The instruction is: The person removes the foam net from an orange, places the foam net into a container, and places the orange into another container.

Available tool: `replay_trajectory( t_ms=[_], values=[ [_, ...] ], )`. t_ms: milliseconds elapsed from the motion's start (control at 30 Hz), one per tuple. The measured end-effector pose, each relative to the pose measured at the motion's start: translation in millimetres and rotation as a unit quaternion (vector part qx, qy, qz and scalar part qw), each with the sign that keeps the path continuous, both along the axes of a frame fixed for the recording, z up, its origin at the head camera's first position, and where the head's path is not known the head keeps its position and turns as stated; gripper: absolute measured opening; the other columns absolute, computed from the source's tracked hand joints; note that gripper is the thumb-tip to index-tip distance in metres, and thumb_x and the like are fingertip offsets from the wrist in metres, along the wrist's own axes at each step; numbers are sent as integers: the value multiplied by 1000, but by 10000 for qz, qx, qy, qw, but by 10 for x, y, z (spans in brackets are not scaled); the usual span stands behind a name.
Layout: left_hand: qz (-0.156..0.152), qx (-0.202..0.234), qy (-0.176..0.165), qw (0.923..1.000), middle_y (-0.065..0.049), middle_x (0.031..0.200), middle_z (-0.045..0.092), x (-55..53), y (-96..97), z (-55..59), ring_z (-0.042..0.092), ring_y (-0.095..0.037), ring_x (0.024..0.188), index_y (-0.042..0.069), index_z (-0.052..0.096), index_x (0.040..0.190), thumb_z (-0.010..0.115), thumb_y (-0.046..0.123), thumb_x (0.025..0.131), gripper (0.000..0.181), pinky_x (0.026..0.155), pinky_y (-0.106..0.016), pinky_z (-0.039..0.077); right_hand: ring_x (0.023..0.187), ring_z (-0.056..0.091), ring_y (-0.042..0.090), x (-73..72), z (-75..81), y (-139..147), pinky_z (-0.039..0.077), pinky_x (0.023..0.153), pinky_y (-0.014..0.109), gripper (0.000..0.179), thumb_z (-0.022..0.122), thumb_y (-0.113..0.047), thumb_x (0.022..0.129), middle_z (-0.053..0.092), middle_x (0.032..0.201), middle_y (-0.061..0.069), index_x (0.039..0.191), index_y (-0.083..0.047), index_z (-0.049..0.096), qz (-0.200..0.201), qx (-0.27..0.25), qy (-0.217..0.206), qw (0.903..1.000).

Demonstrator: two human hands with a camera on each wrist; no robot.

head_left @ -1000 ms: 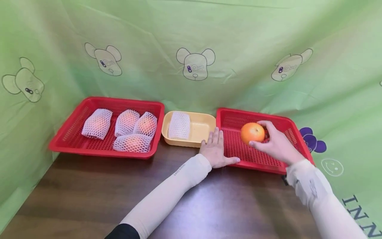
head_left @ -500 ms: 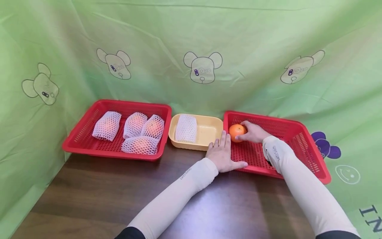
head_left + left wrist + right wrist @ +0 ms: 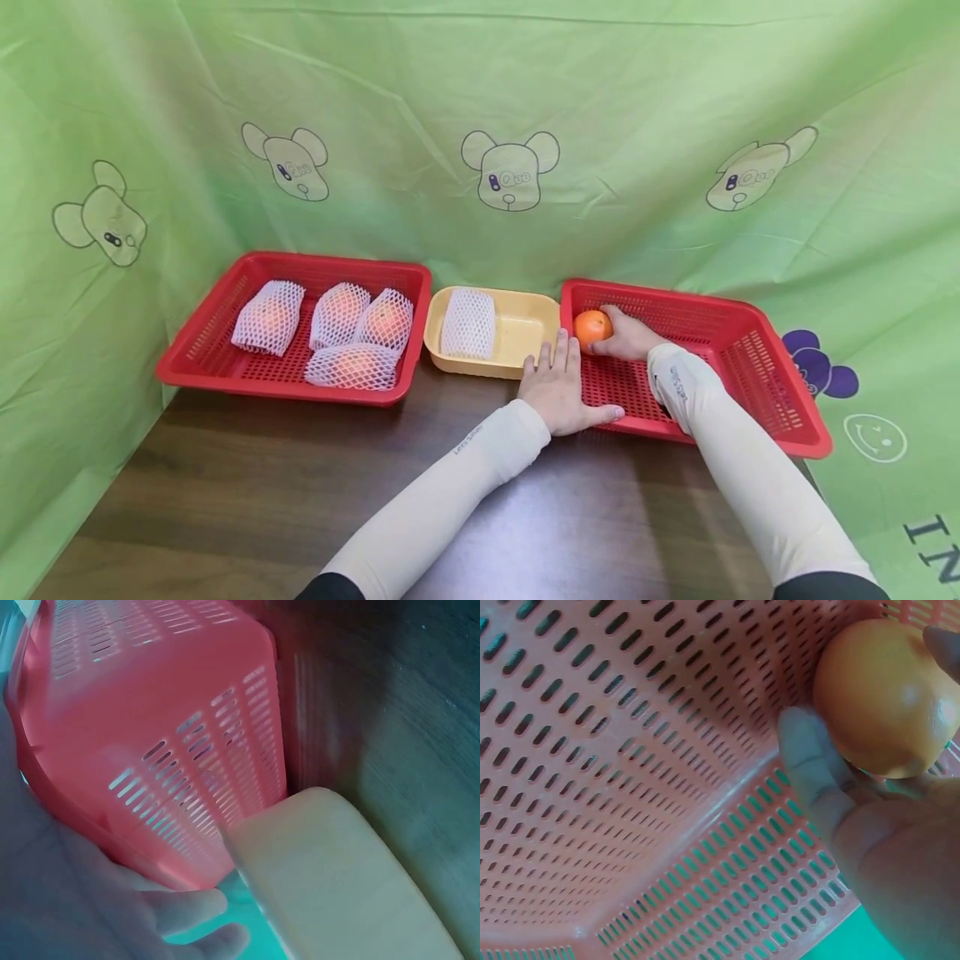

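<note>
My right hand (image 3: 632,335) holds an orange (image 3: 591,330) low at the left end of the right red basket (image 3: 630,392). In the right wrist view the fingers of my right hand (image 3: 889,840) curl along the lower side of the orange (image 3: 889,697), with another fingertip at its upper right. My left hand (image 3: 555,392) lies with fingers spread over the near left corner of that basket's rim. From the left wrist, the slotted outer wall of the red basket (image 3: 127,720) shows beside the fingers, next to the tray (image 3: 337,877).
Between the baskets stands a yellow tray (image 3: 517,333) with a white foam net sleeve (image 3: 468,323) in it. The left red basket (image 3: 262,383) bears several fruits in white foam nets (image 3: 352,365). A green printed curtain (image 3: 390,75) hangs behind the wooden table (image 3: 247,483).
My right hand has carried the orange leftward and down to the left end of the right basket. My left hand stays at the rim. The head view has shifted slightly.
</note>
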State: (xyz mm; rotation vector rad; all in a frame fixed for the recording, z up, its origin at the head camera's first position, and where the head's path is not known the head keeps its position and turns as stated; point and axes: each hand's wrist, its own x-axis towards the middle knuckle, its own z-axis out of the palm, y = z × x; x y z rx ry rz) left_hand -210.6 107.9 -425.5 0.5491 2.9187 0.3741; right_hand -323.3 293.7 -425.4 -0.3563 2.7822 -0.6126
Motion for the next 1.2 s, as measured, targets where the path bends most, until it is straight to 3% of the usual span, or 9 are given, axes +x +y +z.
replay_trajectory(
  t_ms=[200,400,567,700,900,1067,1200],
  values=[
    [-44,110,217,9997,-7,169,4,0,4,-38,15,-25,152,10,10,163,44,89,80,120,119,-48,18,126,46,52,29,32,57,33,108,62,91,72,-30,91,43,138,40,151,13,18,45,44,91,9999],
    [-179,262,298,9991,-9,169,5,23,-22,-86,13,-25,153,8,13,162,41,87,84,115,119,-48,16,142,21,56,207,355,115,20,113,65,99,65,-44,96,22,154,40,157,8,8,-56,130,-58,9999],
    [-626,501,513,9955,-11,168,7,107,-150,-108,8,-24,154,9,14,163,37,82,90,106,120,-50,14,144,17,54,517,667,205,20,110,70,107,63,-60,93,14,160,34,160,0,5,-135,34,65,9999],
    [-1280,499,656,9884,-14,168,4,259,-318,-141,3,-27,154,17,14,164,41,79,91,99,119,-53,15,146,11,54,902,754,304,20,107,73,110,62,-64,92,7,163,31,162,-6,0,-214,23,166,9996],
    [-1953,224,966,9757,-15,168,4,494,-610,-242,5,-31,154,30,15,164,43,78,91,92,119,-55,15,142,9,61,1506,618,258,20,98,81,111,64,-66,89,-4,164,30,163,-14,-1,-330,91,432,9985],
    [-2108,234,1197,9699,-17,167,9,636,-887,-256,10,-34,153,28,18,163,46,76,91,92,118,-56,16,141,15,61,1945,387,25,18,101,80,111,73,-60,85,5,162,33,163,-9,13,-192,132,1343,9907],
    [-2074,276,1355,9684,-18,167,11,701,-1165,-227,11,-37,152,25,21,163,52,75,89,94,118,-57,17,144,17,54,2144,240,-190,13,109,73,108,81,-53,80,17,159,34,159,-4,26,2,-3,2031,9792]
  ],
)
